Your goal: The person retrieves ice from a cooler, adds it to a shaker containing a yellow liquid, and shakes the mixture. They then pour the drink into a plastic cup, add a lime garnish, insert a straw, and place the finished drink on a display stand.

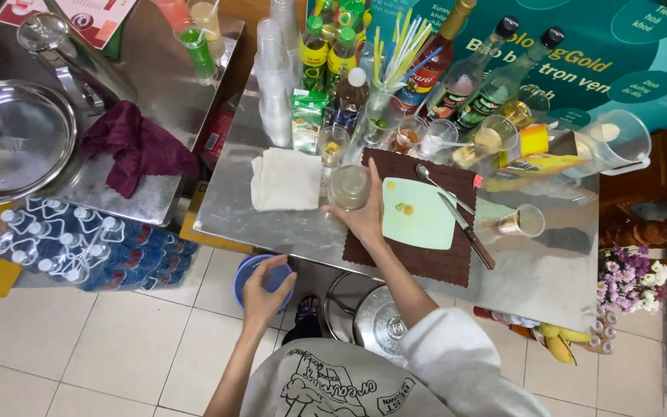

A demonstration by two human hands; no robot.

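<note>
two hands work at a shiny steel table (534, 286): the right hand (364, 220) wraps its fingers around a clear round glass (349, 187) standing near the table's front edge, beside a folded white cloth (286, 179) and brown mat (434, 262); the left hand (262, 292) hangs loosely spread over a blue bucket (245, 278) below.

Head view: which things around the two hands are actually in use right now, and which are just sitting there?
In use:
- right hand gripping the clear cup
- left hand over the blue bucket, below the table edge

Lying about:
- pale green cutting board, knife, spoon
- folded white cloth
- tipped small cup
- maroon rag
- steel bowl
- syrup bottles
</note>
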